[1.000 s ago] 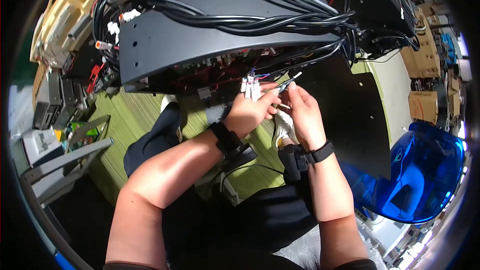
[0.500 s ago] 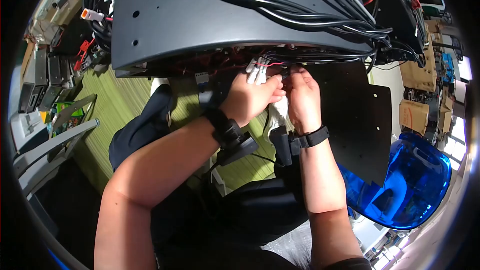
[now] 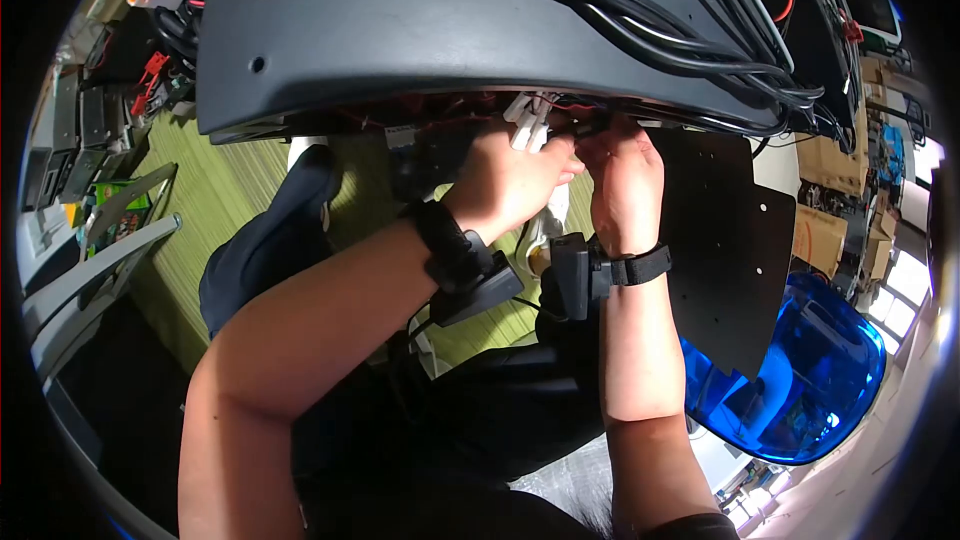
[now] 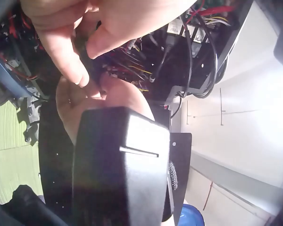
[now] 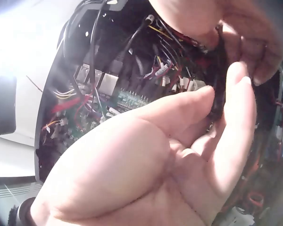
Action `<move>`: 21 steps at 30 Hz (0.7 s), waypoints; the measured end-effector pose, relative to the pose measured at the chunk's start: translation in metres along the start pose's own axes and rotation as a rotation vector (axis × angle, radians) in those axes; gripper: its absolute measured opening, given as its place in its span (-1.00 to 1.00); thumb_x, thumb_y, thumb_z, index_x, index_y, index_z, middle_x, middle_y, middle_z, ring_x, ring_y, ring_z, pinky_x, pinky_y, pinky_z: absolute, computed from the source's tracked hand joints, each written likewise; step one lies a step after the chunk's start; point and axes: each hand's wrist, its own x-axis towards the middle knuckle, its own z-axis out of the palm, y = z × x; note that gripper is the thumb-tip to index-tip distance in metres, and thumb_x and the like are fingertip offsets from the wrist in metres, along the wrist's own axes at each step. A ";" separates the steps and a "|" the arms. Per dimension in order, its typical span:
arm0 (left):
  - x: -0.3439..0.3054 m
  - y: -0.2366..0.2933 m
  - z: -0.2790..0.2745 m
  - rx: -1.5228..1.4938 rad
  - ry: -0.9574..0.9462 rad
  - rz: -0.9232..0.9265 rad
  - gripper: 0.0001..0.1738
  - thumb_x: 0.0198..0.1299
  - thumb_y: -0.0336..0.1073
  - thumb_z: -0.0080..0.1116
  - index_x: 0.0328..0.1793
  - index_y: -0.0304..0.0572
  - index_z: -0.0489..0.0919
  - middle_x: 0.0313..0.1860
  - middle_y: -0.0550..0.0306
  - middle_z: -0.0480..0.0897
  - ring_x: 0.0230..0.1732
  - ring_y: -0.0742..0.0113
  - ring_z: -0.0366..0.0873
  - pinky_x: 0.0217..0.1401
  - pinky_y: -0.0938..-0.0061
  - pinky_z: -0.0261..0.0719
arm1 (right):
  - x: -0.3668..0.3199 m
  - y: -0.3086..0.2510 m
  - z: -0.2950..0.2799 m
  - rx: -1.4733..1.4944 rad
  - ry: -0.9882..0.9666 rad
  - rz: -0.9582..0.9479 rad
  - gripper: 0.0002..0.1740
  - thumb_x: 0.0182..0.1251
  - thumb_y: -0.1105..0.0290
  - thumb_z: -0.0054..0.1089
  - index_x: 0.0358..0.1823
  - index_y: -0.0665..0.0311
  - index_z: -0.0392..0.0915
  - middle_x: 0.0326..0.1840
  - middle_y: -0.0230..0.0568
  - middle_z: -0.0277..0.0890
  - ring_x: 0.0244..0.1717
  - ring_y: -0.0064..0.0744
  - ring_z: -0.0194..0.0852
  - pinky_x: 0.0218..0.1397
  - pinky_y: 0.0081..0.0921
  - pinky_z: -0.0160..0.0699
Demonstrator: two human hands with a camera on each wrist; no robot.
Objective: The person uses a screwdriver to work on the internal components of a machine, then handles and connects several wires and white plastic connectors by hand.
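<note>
In the head view the left hand (image 3: 512, 178) and right hand (image 3: 630, 185) meet under the front edge of a dark metal housing (image 3: 400, 35). The right wrist view shows a thin black cable (image 5: 220, 77) running between them. Thumb and fingers of the right hand (image 5: 151, 160) pinch its lower part; those of the left hand (image 5: 226, 28) curl round its upper part. White connectors (image 3: 530, 122) lie against the back of the left hand, near its knuckles. Both sets of fingertips are partly shaded, and the cable's ends are hidden.
A green circuit board (image 5: 132, 100) with plugs and thin wires sits inside the housing. Thick black cables (image 3: 650, 40) cross its top. A black sheet panel (image 3: 720, 250) hangs to the right, beside a blue translucent chair (image 3: 830, 370). Green flooring (image 3: 370, 190) shows below.
The housing appears larger and nearer in the head view. Both hands have gone from in front of its edge to just beneath it, and the white-tipped dark lead between them is now hidden there.
</note>
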 end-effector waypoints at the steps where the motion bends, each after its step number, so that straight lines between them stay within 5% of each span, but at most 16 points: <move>1: 0.000 0.001 -0.001 0.032 -0.005 -0.002 -0.76 0.18 -0.31 0.11 -0.32 -0.43 0.57 -0.41 -0.05 0.69 -0.39 0.32 0.68 -0.32 0.47 0.63 | -0.002 -0.002 0.003 0.021 -0.007 0.012 -0.80 0.46 0.32 -0.11 -0.20 0.32 0.41 -0.37 -0.31 0.52 -0.46 -0.59 0.41 -0.30 -0.59 0.43; 10: 0.001 -0.007 -0.008 0.085 -0.012 0.131 -0.77 0.20 -0.35 0.05 -0.33 -0.44 0.59 -0.41 -0.07 0.69 -0.38 0.27 0.68 -0.30 0.46 0.62 | -0.003 0.001 0.002 0.032 -0.076 0.042 -0.75 0.45 0.31 -0.10 -0.10 0.37 0.43 -0.23 -0.15 0.56 -0.30 -0.40 0.53 -0.15 -0.47 0.52; 14: -0.004 -0.005 -0.005 0.071 0.007 0.134 -0.77 0.22 -0.37 0.03 -0.35 -0.45 0.59 -0.41 -0.10 0.69 -0.35 0.25 0.69 -0.30 0.45 0.62 | 0.001 0.002 0.002 0.078 -0.074 0.113 -0.79 0.46 0.38 -0.16 -0.16 0.35 0.43 -0.37 -0.26 0.53 -0.47 -0.54 0.43 -0.33 -0.57 0.48; 16: -0.007 0.002 -0.006 0.167 -0.063 0.058 -0.72 0.31 -0.38 -0.02 -0.07 -0.56 0.52 -0.15 -0.13 0.65 -0.13 0.21 0.66 -0.07 0.50 0.63 | 0.003 0.005 0.000 0.092 -0.075 0.128 -0.79 0.45 0.38 -0.16 -0.15 0.35 0.43 -0.35 -0.26 0.52 -0.45 -0.54 0.43 -0.32 -0.57 0.47; 21: -0.006 -0.005 -0.002 0.140 -0.032 0.060 -0.72 0.32 -0.38 -0.03 -0.07 -0.57 0.50 -0.15 -0.12 0.65 -0.14 0.21 0.66 -0.08 0.49 0.64 | 0.007 0.006 -0.005 0.092 -0.100 0.132 -0.81 0.41 0.42 -0.13 -0.12 0.38 0.42 -0.21 -0.13 0.52 -0.33 -0.36 0.47 -0.18 -0.42 0.50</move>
